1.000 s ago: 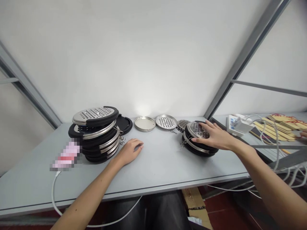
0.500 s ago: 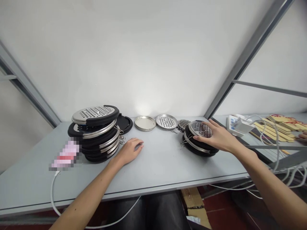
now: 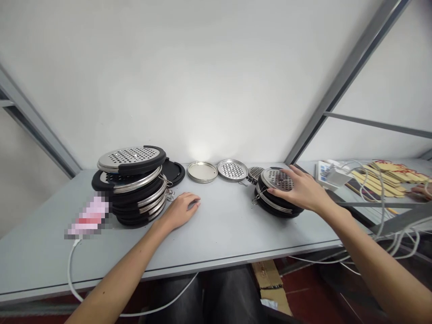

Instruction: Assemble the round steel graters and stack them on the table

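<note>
My left hand (image 3: 183,209) rests on the grey table, loosely curved, thumb apart from the fingers, holding nothing. Beside it on the left rises a tall stack of round metal graters with black rims (image 3: 138,198), the top one lying tilted. At the right, my right hand (image 3: 305,191) is over a shorter stack of black-rimmed graters (image 3: 277,209), fingers and thumb spread around the top grater (image 3: 278,179). Whether the fingertips touch it I cannot tell. Wire clips hang from both stacks.
Along the wall lie a black round holder (image 3: 173,173), plain metal discs (image 3: 202,172), a coarse grater disc (image 3: 232,170) and a finer one (image 3: 255,173). A pixelated pink item (image 3: 88,218) with a white cable lies left. Beyond the frame post are a power strip (image 3: 326,174), yellow pieces and another person's hand (image 3: 421,191).
The view has shifted slightly, so everything sits a little further left. Both hands keep nearly the same places beside the stacks.
</note>
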Motion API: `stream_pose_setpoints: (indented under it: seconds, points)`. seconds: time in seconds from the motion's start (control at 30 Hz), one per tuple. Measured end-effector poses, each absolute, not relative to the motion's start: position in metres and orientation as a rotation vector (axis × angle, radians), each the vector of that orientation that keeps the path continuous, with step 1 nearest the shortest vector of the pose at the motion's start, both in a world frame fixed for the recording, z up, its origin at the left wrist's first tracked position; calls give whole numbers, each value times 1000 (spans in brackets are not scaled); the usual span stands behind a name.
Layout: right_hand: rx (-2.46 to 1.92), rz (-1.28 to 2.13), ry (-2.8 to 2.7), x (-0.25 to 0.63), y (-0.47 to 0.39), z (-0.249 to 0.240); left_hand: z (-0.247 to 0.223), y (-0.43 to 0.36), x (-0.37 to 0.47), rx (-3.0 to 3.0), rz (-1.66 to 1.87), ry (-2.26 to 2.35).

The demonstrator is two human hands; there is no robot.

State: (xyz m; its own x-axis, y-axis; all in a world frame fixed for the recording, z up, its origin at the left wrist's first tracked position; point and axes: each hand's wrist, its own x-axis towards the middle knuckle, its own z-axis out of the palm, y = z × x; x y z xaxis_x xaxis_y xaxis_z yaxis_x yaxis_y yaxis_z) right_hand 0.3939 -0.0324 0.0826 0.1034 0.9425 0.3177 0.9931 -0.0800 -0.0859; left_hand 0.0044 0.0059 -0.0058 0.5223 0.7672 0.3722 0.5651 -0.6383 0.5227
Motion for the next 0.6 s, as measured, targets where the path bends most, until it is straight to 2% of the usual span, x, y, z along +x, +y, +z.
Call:
stream_pose_setpoints:
  seconds: [0.23,0.4,0.53,0.6]
  points:
    - [-2056,-341,-2004,393,-34,70,-6,5,3,2447,832,1097]
    - [-2024,-388,-2025,386,-34,84,-4,3,3,2433,825,1107]
    - [-1662,-420,-2051,337,-33,96,-3,2,3,2436,821,1100]
    - [-1431,-327,-2150,303,-24,88,-2,2,3,2428,822,1100]
